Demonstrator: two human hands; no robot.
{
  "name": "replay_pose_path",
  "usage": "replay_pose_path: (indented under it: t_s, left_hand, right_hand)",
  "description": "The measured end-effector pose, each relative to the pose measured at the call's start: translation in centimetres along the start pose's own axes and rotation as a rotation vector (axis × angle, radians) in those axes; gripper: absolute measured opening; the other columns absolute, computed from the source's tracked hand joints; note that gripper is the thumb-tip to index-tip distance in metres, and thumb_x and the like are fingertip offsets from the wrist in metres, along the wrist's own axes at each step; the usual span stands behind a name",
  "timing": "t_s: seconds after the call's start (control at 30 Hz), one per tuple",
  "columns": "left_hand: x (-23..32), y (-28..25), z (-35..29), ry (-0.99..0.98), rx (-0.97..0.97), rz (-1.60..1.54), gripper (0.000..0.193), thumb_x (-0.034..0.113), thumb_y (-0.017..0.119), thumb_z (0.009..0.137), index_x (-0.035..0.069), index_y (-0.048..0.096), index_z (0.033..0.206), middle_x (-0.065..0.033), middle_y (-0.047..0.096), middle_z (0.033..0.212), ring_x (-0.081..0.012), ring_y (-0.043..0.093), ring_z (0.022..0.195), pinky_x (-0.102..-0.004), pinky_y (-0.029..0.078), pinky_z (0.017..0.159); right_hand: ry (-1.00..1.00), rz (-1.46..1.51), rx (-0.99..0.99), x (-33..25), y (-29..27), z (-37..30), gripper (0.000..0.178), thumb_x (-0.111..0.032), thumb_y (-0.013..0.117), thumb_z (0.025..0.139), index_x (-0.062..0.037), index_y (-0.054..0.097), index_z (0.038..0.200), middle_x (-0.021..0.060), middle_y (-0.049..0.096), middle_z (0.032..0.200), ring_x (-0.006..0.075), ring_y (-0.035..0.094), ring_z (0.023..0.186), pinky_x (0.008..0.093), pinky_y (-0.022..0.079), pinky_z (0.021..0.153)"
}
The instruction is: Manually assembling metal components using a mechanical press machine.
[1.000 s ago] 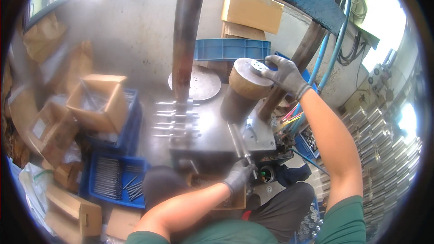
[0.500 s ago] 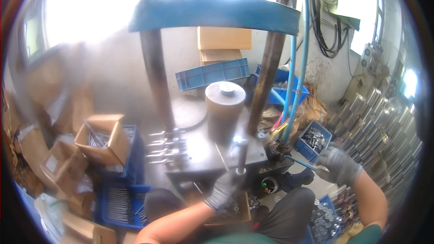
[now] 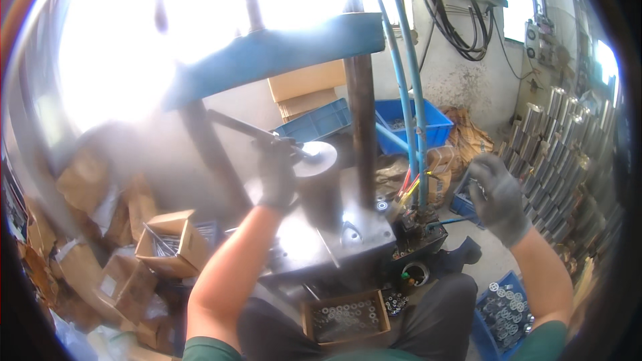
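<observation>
My left hand, in a grey glove, is closed around a metal rod that slants up to the left. The rod's lower end lies by the top of the thick press cylinder. Motion blurs the fingers there. Below is the press's metal bed plate, with a dark pointed opening in it. My right hand, also gloved, is raised at the right with loosely curled fingers. A gap shows between thumb and fingers, and I see nothing held. Under it is a blue lever, apart from the hand.
A blue crossbeam spans the press posts. Cardboard boxes stand left. A shallow box of washers lies between my legs; a blue bin of round metal parts is at right. Stacked shiny metal tubes line the right side.
My left hand has lifted the rod off the bed plate and tilted it beside the cylinder top. My right hand has moved up, away from the blue lever. The view has turned.
</observation>
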State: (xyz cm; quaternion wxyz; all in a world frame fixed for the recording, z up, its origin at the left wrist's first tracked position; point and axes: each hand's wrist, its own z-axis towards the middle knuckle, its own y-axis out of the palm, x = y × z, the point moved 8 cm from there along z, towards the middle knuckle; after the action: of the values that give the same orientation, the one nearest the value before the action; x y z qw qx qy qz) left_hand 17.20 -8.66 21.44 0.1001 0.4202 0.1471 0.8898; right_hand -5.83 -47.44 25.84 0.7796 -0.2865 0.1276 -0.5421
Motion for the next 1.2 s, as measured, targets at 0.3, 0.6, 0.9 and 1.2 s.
replay_pose_path:
  t_s: [0.3,0.6,0.9,1.2]
  left_hand:
    - [-3.4,0.9,5.9,-0.116,0.041,0.223,0.021,-0.004,0.053,0.096,0.002,0.047,0.116,-0.0108,0.059,0.09,-0.0217,0.065,0.069,-0.0347,0.058,0.052]
    - [-2.5,2.7,6.3,-0.04,-0.096,0.692,0.017,0.005,0.061,0.1,0.004,0.052,0.114,-0.0093,0.064,0.083,-0.0193,0.064,0.068,-0.0381,0.054,0.062]
    - [-3.4,2.9,5.9,-0.034,-0.189,0.804,0.024,0.001,0.063,0.099,0.008,0.052,0.12,-0.0065,0.063,0.088,-0.0138,0.063,0.073,-0.0316,0.056,0.064]
    - [-3.3,3.2,3.3,-0.063,-0.031,0.546,0.019,0.005,0.066,0.101,0.007,0.058,0.119,-0.0018,0.061,0.084,-0.0098,0.059,0.073,-0.0272,0.053,0.068]
  right_hand:
    - [0.181,-0.051,-0.089,4.8,4.7,4.4,0.061,-0.042,0.077,0.089,0.0025,0.065,0.129,0.0196,0.072,0.111,0.0344,0.074,0.095,0.0445,0.059,0.085]
    - [0.196,-0.121,-0.174,4.3,4.7,3.7,0.038,-0.026,0.077,0.086,-0.0012,0.071,0.114,0.0176,0.072,0.101,0.036,0.072,0.092,0.045,0.058,0.082]
    - [0.144,-0.158,-0.39,0.5,0.6,-3.4,0.041,-0.037,0.07,0.09,-0.0074,0.07,0.118,0.0151,0.069,0.098,0.0325,0.072,0.088,0.043,0.058,0.079]
    - [0.316,0.094,-1.039,-3.9,0.7,-17.3,0.036,-0.042,0.069,0.087,-0.0081,0.072,0.099,0.0162,0.072,0.092,0.035,0.072,0.084,0.0457,0.057,0.079]
